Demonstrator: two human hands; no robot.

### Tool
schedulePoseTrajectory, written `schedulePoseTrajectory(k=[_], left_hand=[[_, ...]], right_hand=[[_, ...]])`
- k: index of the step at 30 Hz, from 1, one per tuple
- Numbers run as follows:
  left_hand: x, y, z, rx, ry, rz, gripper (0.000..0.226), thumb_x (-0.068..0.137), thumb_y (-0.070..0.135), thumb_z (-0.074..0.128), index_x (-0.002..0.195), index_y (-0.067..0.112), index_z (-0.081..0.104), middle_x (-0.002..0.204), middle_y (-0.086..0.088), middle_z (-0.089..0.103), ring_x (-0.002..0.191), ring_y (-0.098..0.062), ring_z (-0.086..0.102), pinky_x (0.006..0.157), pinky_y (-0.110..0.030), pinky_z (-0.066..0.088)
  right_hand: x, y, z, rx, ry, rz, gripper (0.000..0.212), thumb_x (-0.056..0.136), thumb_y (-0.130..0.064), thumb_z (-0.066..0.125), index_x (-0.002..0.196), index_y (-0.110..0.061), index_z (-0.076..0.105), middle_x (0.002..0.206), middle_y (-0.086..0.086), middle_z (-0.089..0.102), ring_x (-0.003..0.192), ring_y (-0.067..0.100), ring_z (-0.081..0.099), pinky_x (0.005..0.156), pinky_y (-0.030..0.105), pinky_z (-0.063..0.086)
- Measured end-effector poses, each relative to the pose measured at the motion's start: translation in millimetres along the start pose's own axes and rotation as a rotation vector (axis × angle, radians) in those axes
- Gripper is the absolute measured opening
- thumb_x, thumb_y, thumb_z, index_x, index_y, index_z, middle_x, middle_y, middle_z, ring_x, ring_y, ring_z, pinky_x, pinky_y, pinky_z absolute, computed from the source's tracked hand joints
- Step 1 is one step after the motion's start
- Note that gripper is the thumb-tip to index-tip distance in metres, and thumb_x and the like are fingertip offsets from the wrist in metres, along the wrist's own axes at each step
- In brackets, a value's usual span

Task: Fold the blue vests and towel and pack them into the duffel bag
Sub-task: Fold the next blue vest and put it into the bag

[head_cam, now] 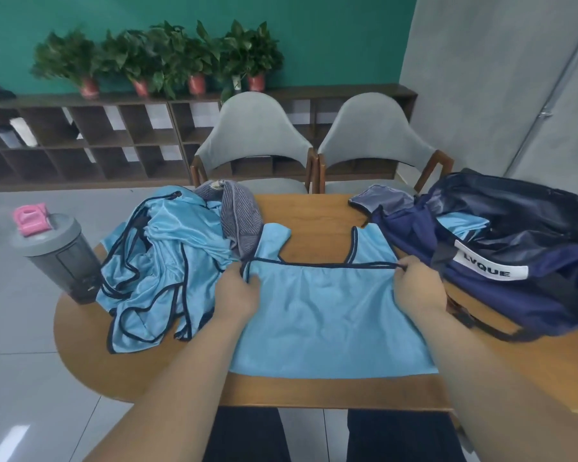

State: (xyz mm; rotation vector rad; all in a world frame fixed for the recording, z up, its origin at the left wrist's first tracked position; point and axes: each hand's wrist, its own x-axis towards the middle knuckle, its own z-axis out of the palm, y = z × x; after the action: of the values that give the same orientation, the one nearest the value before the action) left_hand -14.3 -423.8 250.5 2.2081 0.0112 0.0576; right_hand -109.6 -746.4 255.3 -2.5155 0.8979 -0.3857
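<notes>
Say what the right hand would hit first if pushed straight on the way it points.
Probably the shoulder strap of the light blue mesh vest that the right hand pinches, lying just ahead; beyond that, the open flap of the navy fabric duffel bag. Depth is unclear.

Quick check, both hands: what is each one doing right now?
Left hand: pinches the dark-trimmed edge of the blue vest spread on the table.
Right hand: pinches the same edge at its other end.

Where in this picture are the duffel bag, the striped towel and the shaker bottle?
duffel bag [548,296]: head view, on its navy side panel.
striped towel [243,219]: head view, on its bunched middle.
shaker bottle [66,264]: head view, on its dark body.
</notes>
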Motion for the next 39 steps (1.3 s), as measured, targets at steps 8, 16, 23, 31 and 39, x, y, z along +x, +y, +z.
schedulePoseTrajectory(k=[8,16,23,31,39], left_hand=[[-51.5,-17.0,-30.0,0.125,0.005,0.172,0.006,0.106,0.019,0.054,0.102,0.021,0.058,0.073,0.006,0.060,0.066,-0.015,0.059,0.054,-0.025,0.036],[-60.7,-2.5,-22.3,0.492,-0.042,0.215,0.046,0.102,0.039,0.055,0.142,0.017,0.048,0.135,-0.004,0.050,0.124,-0.028,0.051,0.098,-0.045,0.051],[-15.3,-3.4,-4.7,0.517,-0.259,0.524,0.063,0.104,0.044,0.045,0.159,0.013,0.037,0.166,-0.007,0.034,0.155,-0.027,0.026,0.129,-0.038,0.019],[-10.9,-7.4,-0.2,0.795,-0.307,0.373,0.083,0.101,0.072,0.023,0.167,0.022,0.016,0.175,-0.007,0.006,0.161,-0.028,0.001,0.130,-0.044,0.008],[2.1,-2.4,24.3,0.824,-0.407,0.457,0.072,0.110,0.057,0.020,0.168,0.018,0.004,0.176,-0.003,-0.006,0.161,-0.027,-0.012,0.131,-0.043,-0.001]], right_hand=[[-48.6,33.7,-11.9,-0.047,0.137,-0.107,0.014,0.102,-0.028,0.057,0.113,-0.021,0.063,0.075,0.010,0.063,0.069,0.038,0.059,0.057,0.036,0.039],[-50.2,13.7,-16.6,-0.349,0.131,-0.214,0.028,0.096,-0.026,0.065,0.121,-0.015,0.062,0.110,0.011,0.057,0.092,0.036,0.056,0.069,0.041,0.049],[-54.7,-85.4,41.8,0.032,-0.348,-0.746,0.046,0.108,-0.037,0.048,0.153,-0.025,0.049,0.161,-0.009,0.042,0.146,0.017,0.040,0.120,0.040,0.036],[-58.9,-74.2,75.7,-0.180,-0.320,-0.820,0.070,0.101,-0.068,0.011,0.162,-0.037,0.029,0.173,-0.014,0.012,0.160,0.010,0.004,0.130,0.039,0.006],[-60.5,-61.3,57.7,0.246,-0.237,-0.633,0.037,0.110,-0.026,0.046,0.144,-0.022,0.060,0.158,-0.014,0.044,0.147,0.008,0.038,0.122,0.031,0.033]])
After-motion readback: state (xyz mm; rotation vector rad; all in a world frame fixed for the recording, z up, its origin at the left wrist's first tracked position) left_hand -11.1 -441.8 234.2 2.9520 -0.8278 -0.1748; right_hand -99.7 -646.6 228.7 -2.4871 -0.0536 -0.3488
